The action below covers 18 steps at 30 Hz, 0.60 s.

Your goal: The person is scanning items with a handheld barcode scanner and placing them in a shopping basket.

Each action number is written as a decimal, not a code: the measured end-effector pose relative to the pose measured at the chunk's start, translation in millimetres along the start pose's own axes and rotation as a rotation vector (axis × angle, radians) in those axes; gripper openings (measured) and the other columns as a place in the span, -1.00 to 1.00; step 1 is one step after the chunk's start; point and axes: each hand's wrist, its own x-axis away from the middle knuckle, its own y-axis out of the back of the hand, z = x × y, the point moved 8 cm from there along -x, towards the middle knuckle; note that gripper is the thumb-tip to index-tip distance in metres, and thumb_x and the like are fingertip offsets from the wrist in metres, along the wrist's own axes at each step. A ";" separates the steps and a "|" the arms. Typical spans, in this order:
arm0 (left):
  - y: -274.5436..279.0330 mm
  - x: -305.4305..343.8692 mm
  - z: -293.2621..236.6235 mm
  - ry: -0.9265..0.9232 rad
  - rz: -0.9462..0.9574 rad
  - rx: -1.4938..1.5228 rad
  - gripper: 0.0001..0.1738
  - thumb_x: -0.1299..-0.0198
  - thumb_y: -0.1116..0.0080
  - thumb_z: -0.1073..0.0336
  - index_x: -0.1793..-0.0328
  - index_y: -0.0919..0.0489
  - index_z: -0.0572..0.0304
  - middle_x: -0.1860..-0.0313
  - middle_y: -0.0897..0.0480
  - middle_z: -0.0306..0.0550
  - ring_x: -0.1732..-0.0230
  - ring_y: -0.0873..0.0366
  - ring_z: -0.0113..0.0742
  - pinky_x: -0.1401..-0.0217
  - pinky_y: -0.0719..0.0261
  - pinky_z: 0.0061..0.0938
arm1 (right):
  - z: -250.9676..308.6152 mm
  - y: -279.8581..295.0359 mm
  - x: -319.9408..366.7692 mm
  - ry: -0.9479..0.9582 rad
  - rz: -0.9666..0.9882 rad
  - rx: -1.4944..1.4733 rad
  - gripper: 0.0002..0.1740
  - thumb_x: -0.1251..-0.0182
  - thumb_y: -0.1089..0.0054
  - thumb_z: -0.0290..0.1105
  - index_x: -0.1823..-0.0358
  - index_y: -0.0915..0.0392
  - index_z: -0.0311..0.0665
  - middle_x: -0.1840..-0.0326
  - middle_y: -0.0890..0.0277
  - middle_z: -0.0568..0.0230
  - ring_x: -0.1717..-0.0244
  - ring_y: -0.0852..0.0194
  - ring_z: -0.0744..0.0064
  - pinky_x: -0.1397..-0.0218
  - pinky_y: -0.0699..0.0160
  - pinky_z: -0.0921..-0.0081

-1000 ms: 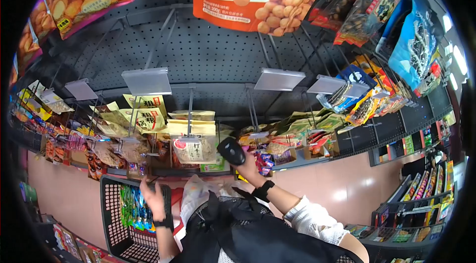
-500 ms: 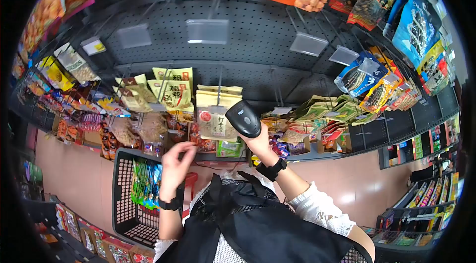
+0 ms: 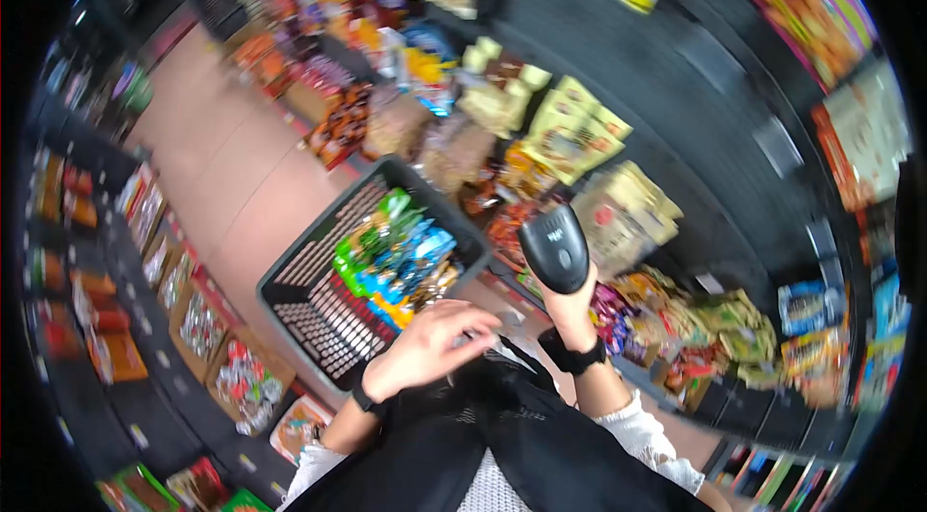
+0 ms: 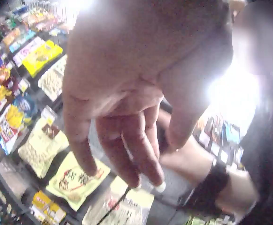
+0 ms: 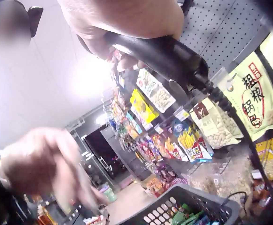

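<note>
My right hand (image 3: pixel 576 307) grips a black barcode scanner (image 3: pixel 554 248), its rounded head pointing up and away from me. In the right wrist view a coiled cord (image 5: pixel 239 126) runs down from the scanner's handle (image 5: pixel 160 56). My left hand (image 3: pixel 433 346) is in front of my body, beside the near edge of a dark shopping basket (image 3: pixel 314 266); its fingers (image 4: pixel 110 136) hang loosely bent with nothing between them. Green, blue and yellow snack packets (image 3: pixel 410 247) lie inside the basket.
A dark shelf wall curves along the far and right side. Pale yellow snack bags (image 3: pixel 576 133) and beige bags (image 3: pixel 628 218) hang from its hooks near the scanner. Pink floor (image 3: pixel 227 160) stretches off to the left, with another stocked shelf (image 3: pixel 227 372) at the lower left.
The head view has swung left, bringing the basket towards the middle. My left hand has moved from over the basket towards my body and the right hand. My right hand keeps holding the barcode scanner.
</note>
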 end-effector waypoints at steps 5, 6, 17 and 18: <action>102.5 82.4 -131.6 -0.474 0.030 0.040 -0.77 -0.09 -0.17 0.28 0.13 -0.57 0.18 0.23 -0.63 -0.19 0.14 -0.58 -0.22 -0.13 -0.39 -0.33 | -24.6 -60.0 19.3 -0.053 0.197 0.173 -0.55 0.14 -0.37 -0.55 0.12 -0.49 -0.39 0.23 -0.55 0.28 0.24 -0.46 0.56 0.11 -0.42 0.56; 104.0 99.2 -146.6 -0.573 0.129 -0.021 -0.74 -0.08 -0.18 0.24 0.14 -0.58 0.19 0.22 -0.64 -0.21 0.12 -0.58 -0.22 -0.13 -0.40 -0.35 | -33.4 -64.4 25.3 -0.057 0.176 0.162 -0.57 0.15 -0.38 -0.55 0.15 -0.49 -0.39 0.26 -0.54 0.31 0.26 -0.45 0.57 0.13 -0.42 0.57; 152.1 141.7 -159.2 -1.087 -0.861 -0.088 -0.53 -0.06 -0.13 0.13 -0.11 -0.28 -0.14 0.43 -0.56 0.09 0.73 -0.39 -0.28 0.24 -0.61 -0.22 | -38.7 -83.1 40.8 -0.146 0.152 0.233 -0.70 0.10 -0.31 -0.59 0.25 -0.50 -0.34 0.33 -0.55 0.35 0.32 -0.47 0.56 0.18 -0.42 0.58; 149.7 136.9 -150.6 -1.019 -0.603 -0.133 -0.63 -0.08 -0.12 0.15 -0.01 -0.39 0.00 0.35 -0.58 0.05 0.56 -0.46 -0.27 0.20 -0.59 -0.28 | -36.8 -84.6 42.0 -0.170 0.154 0.240 -0.68 0.10 -0.30 -0.59 0.23 -0.50 -0.35 0.31 -0.54 0.34 0.30 -0.46 0.56 0.16 -0.42 0.57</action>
